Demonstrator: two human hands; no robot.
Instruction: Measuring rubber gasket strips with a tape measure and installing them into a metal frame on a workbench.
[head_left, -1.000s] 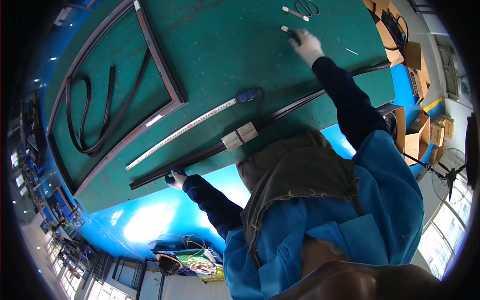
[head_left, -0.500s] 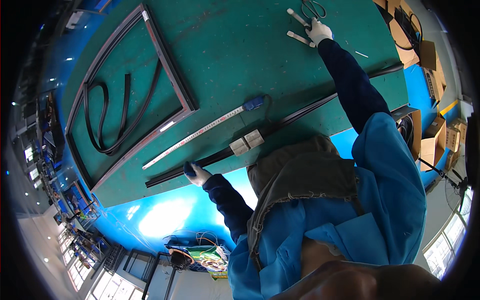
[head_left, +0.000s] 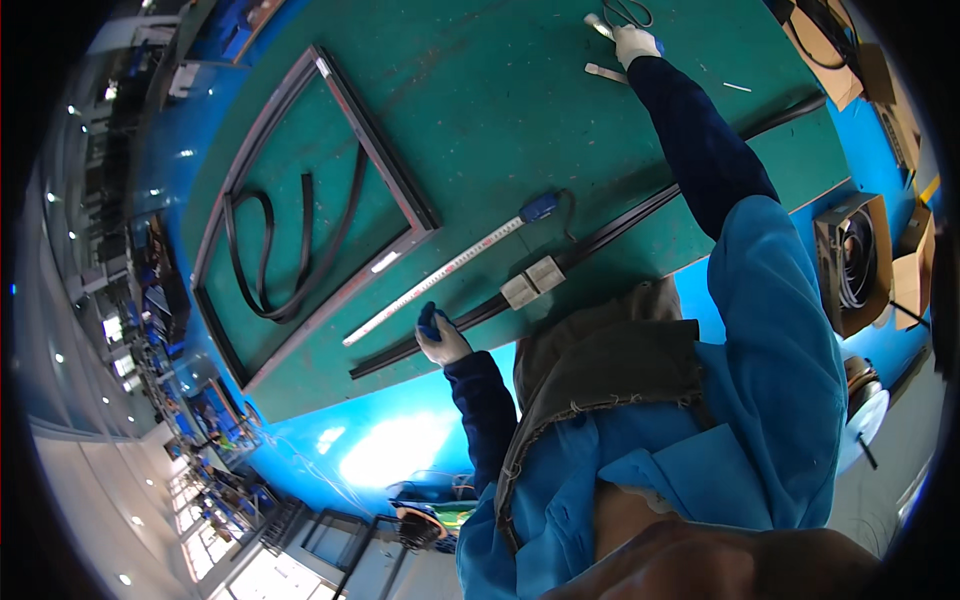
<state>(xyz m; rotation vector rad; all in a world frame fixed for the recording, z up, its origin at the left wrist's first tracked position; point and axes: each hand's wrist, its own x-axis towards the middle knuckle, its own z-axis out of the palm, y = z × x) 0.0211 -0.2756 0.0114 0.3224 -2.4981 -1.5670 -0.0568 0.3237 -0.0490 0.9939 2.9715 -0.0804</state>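
Reaching far right: right hand [head_left: 636, 44] at white strip [head_left: 598, 25] beside scissors [head_left: 649, 17], grip unclear; left hand [head_left: 441, 337] half-open, near, by long black strips [head_left: 482, 314]; tape measure [head_left: 538, 208] beyond, graduations too small to read.

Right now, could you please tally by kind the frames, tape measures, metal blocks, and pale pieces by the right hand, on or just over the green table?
Frame: 1
Tape measure: 1
Metal blocks: 2
Pale pieces by the right hand: 2
Total: 6
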